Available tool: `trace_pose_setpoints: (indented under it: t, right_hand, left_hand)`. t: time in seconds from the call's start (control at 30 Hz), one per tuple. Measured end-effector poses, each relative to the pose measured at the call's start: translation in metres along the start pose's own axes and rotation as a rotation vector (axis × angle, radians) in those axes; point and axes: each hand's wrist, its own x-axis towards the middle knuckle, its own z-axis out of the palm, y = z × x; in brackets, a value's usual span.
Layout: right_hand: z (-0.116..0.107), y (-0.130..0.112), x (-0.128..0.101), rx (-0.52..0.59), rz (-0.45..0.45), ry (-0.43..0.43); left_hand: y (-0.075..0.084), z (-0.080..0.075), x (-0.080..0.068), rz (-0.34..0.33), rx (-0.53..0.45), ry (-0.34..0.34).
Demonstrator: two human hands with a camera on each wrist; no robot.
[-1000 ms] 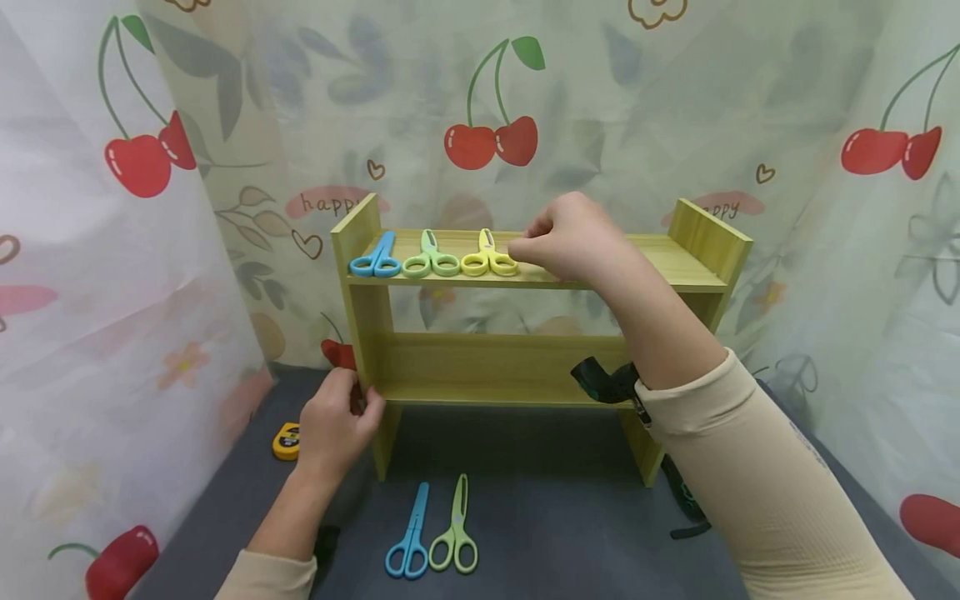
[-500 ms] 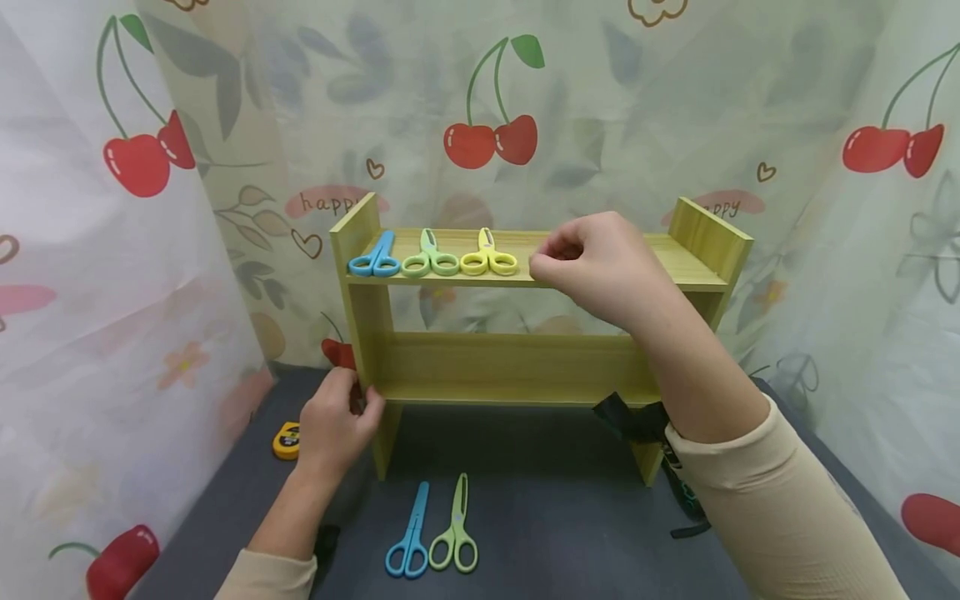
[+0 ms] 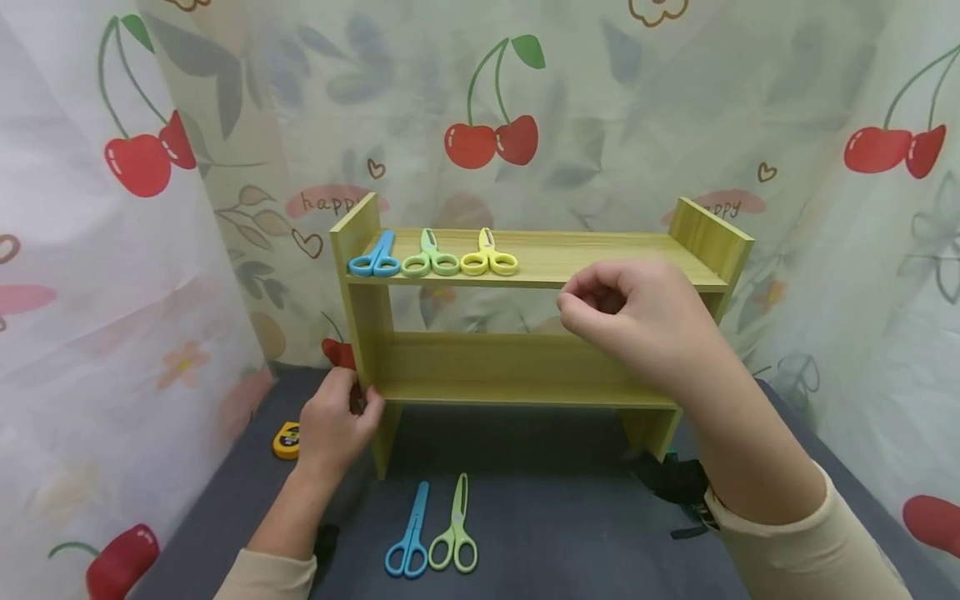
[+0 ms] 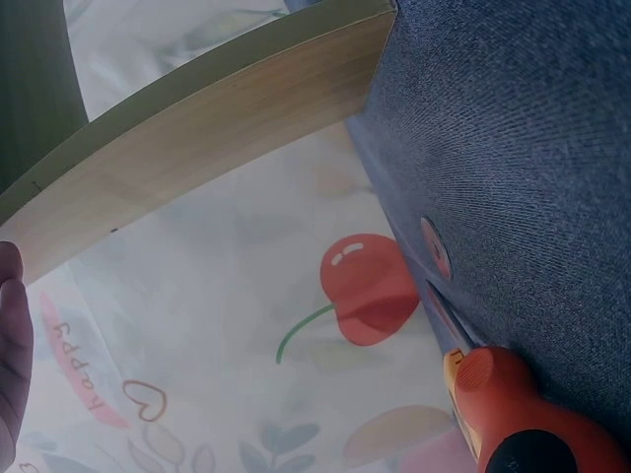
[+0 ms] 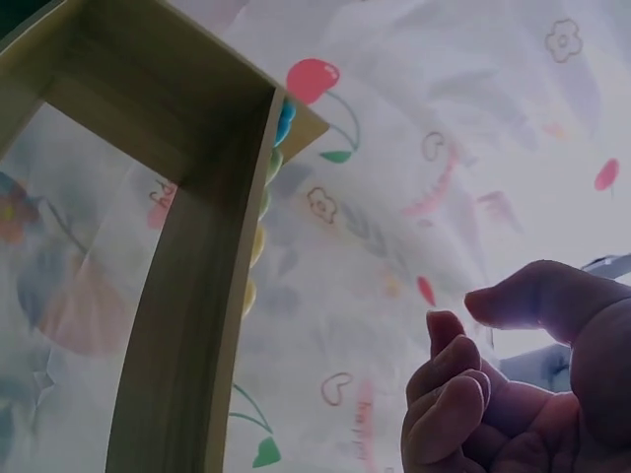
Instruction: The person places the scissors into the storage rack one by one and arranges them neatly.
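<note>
My left hand (image 3: 337,421) grips the lower left side panel of a small wooden shelf (image 3: 495,367), thumb at the panel's front edge; its fingertips (image 4: 12,305) show by the wood in the left wrist view. On the top board lie blue scissors (image 3: 377,257), light green scissors (image 3: 431,257) and yellow scissors (image 3: 488,255), handles toward me. My right hand (image 3: 645,321) hovers in front of the shelf's right half, fingers loosely curled. The right wrist view shows a gap between its thumb (image 5: 537,301) and forefinger, with nothing held.
Another blue pair of scissors (image 3: 410,537) and a green pair (image 3: 455,533) lie on the dark tabletop (image 3: 555,533) before the shelf. A yellow and black tape measure (image 3: 287,441) is left of my left hand. Cherry-patterned cloth (image 3: 600,108) surrounds the table.
My right hand has drawn back from beside the yellow scissors, moving right, down and toward me. The left hand, the shelf and all the scissors stay where they were.
</note>
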Motion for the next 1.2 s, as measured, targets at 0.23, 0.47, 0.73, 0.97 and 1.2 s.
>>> trace_pose_setpoints:
  t: [0.23, 0.47, 0.73, 0.97, 1.2]
  right_hand:
    - [-0.004, -0.002, -0.029, -0.022, -0.061, 0.062]
    - [-0.005, 0.001, -0.053, 0.019, -0.109, 0.111]
    - [-0.004, 0.013, -0.075, 0.020, -0.118, 0.132]
    - [-0.003, 0.028, -0.091, 0.026, -0.095, 0.126]
    - [0.013, 0.050, -0.100, 0.094, -0.090, 0.106]
  left_hand:
    - [0.001, 0.000, 0.000, 0.004, 0.007, 0.001]
    - [0.000, 0.000, -0.001, 0.003, 0.006, 0.006]
    - [0.001, 0.001, 0.000, 0.002, 0.006, 0.004]
    - [0.001, 0.001, -0.001, -0.003, 0.008, 0.000]
    - [0.000, 0.001, -0.001, -0.005, 0.007, 0.002]
